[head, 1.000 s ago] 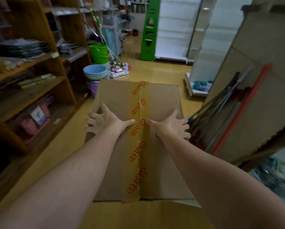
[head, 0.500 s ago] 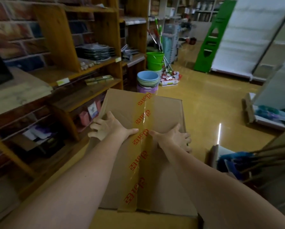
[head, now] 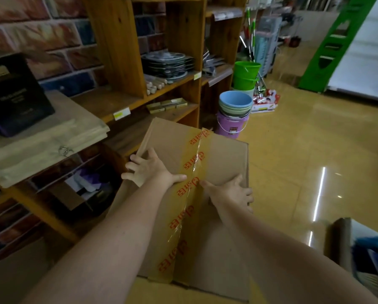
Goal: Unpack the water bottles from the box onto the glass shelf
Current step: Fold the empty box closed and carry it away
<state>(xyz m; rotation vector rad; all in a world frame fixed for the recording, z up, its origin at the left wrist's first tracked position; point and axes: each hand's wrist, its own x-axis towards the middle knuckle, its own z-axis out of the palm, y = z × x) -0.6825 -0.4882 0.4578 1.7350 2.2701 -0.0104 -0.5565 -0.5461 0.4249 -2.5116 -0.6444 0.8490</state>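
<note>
I have both hands, left hand (head: 149,170) and right hand (head: 229,191), splayed flat on the sealed box (head: 223,154), gripping nothing; its tape (head: 192,172) needs splitting next.

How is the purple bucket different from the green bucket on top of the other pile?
The purple bucket is at the bottom of its stack, with bowls nested in it; the green bucket tops its stack and holds mop handles. The purple bucket stands nearer the cardboard box; the green one is farther back. Both stand upright on the floor beside the wooden shelves.
</note>
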